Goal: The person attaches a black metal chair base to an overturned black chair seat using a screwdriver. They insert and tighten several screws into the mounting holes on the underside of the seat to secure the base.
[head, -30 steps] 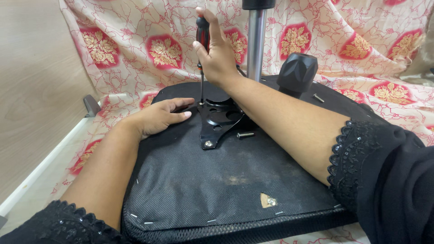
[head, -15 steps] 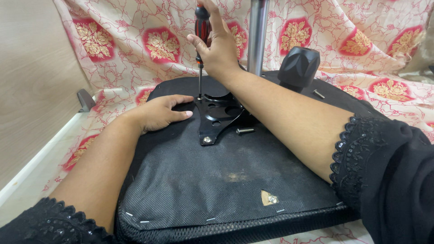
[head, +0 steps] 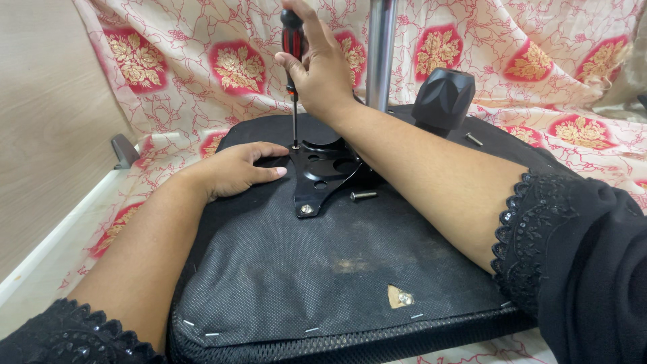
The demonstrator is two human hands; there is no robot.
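An upturned black chair seat [head: 337,269] lies on a patterned cloth, with a black metal mounting plate [head: 323,175] bolted to its underside. My right hand [head: 320,67] grips a red and black screwdriver [head: 292,54] held upright, its tip set on a screw at the plate's left corner. My left hand [head: 236,168] rests flat on the seat fabric beside that corner, fingers touching the plate's edge. A loose bolt [head: 364,195] lies on the fabric right of the plate. One screw [head: 306,209] sits in the plate's near tip.
A chrome gas-lift column [head: 381,54] rises from the plate behind my right hand. A black ribbed knob [head: 443,98] stands at the seat's far right, with another loose bolt [head: 474,139] near it. A red-flowered cloth [head: 189,67] covers the floor; a pale wooden wall [head: 47,121] stands left.
The view has shifted slightly. My right hand stays on the upright screwdriver at the same plate corner, and my left hand has kept its place beside the plate.
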